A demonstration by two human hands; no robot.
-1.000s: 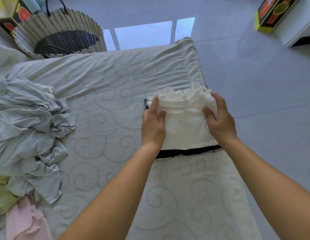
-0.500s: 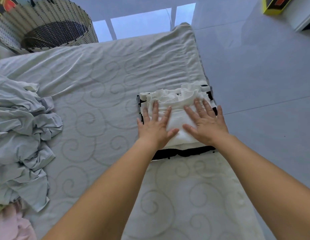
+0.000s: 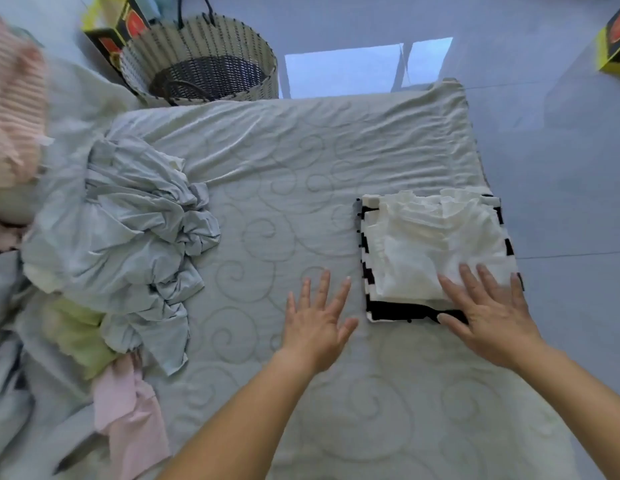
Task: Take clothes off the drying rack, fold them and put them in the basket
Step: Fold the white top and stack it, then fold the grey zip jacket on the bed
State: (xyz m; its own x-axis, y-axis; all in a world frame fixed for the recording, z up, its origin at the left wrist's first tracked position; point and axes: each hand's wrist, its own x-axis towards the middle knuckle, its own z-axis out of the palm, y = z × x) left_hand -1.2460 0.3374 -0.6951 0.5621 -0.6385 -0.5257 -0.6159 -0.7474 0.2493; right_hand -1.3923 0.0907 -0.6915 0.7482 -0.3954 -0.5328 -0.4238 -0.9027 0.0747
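White top (image 3: 436, 244) is folded at the right edge of the bed (image 3: 301, 168). Left grip (image 3: 317, 323) just lifted off, fingers spread; right grip (image 3: 488, 313) rests flat on it. Basket (image 3: 232, 36) next, probably.

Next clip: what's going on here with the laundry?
A person is folding laundry on a patterned sheet. The right hand rests flat on a folded white garment stacked on a black-and-white striped garment. The left hand is spread open beside the stack. Unfolded clothes lie heaped at left; the woven basket stands beyond the sheet.

Likely a home bedroom: mattress (image 3: 301, 168) on tiled floor (image 3: 561, 150) (laundry basket (image 3: 201, 43) nearby).
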